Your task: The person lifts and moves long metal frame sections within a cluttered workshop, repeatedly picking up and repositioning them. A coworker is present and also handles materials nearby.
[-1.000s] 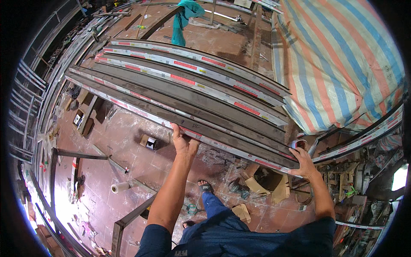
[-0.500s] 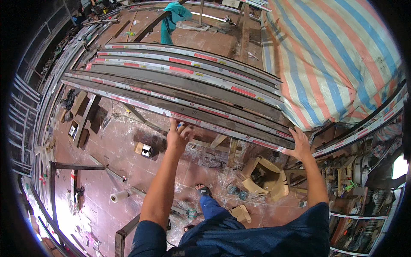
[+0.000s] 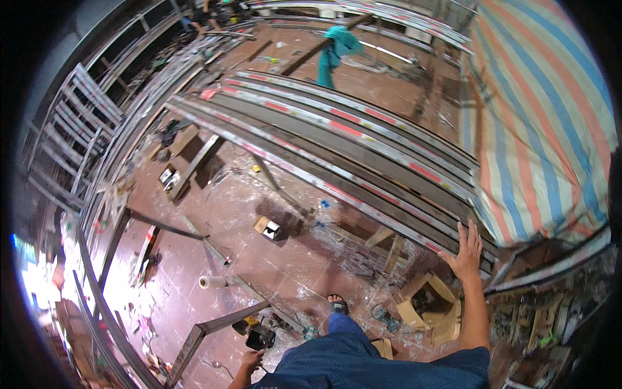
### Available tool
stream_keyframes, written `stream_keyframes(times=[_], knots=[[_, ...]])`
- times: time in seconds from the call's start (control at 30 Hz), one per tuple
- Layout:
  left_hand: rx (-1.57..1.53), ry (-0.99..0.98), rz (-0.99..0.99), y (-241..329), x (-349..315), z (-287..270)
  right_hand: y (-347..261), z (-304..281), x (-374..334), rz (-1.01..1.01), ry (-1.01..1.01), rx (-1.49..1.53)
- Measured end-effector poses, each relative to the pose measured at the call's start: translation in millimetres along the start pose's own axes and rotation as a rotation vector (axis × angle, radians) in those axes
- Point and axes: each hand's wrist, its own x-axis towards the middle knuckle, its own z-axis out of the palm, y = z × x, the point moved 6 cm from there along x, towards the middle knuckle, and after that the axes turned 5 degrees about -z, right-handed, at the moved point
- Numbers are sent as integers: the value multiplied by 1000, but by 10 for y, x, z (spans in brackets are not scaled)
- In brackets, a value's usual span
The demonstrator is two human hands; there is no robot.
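Observation:
Several long grey metal bars with white and red film strips (image 3: 350,175) lie side by side across the middle, raised above the floor. My right hand (image 3: 466,251) rests at their near right end, fingers spread and touching the bars. Low in the view, my left hand (image 3: 251,358) is closed at the near side of a black and yellow power tool (image 3: 260,337). The tool is beside the end of a dark metal frame (image 3: 194,337); its exact kind is unclear. My left fingers are partly hidden and slightly blurred.
A striped tarp (image 3: 544,142) covers something at the right. An open cardboard box (image 3: 431,311), a small box (image 3: 269,228) and a white roll (image 3: 212,282) lie on the floor. A teal cloth (image 3: 334,55) hangs over a beam behind the bars. A person (image 3: 201,19) is far back.
My left hand has left the front bar and come down and back to the power tool. My right hand stays at the bars' right end. The view has turned left.

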Motion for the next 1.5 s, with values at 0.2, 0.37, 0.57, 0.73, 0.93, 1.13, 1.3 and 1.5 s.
stream_keyframes(times=[0.2,0.37,0.57,0.73,0.93,1.13,1.3,1.5], knots=[[-556,143,-20,-501,-154,-302,-254,72,1044,-62,247,35],[-520,45,247,332,-493,-131,-304,385,2043,2,63,85],[-261,13,404,721,-702,51,-611,517,2278,-44,311,159],[-256,43,261,451,-633,-39,-683,577,2253,-93,370,131],[-317,60,201,214,-424,-146,-673,528,2290,-87,386,190],[-1,248,577,156,-102,-201,-765,383,2386,-210,333,297],[-135,503,620,-105,-654,-523,-995,457,2329,-86,449,266],[-358,1014,368,-1761,-1364,-1363,-3427,379,1335,-415,537,935]])
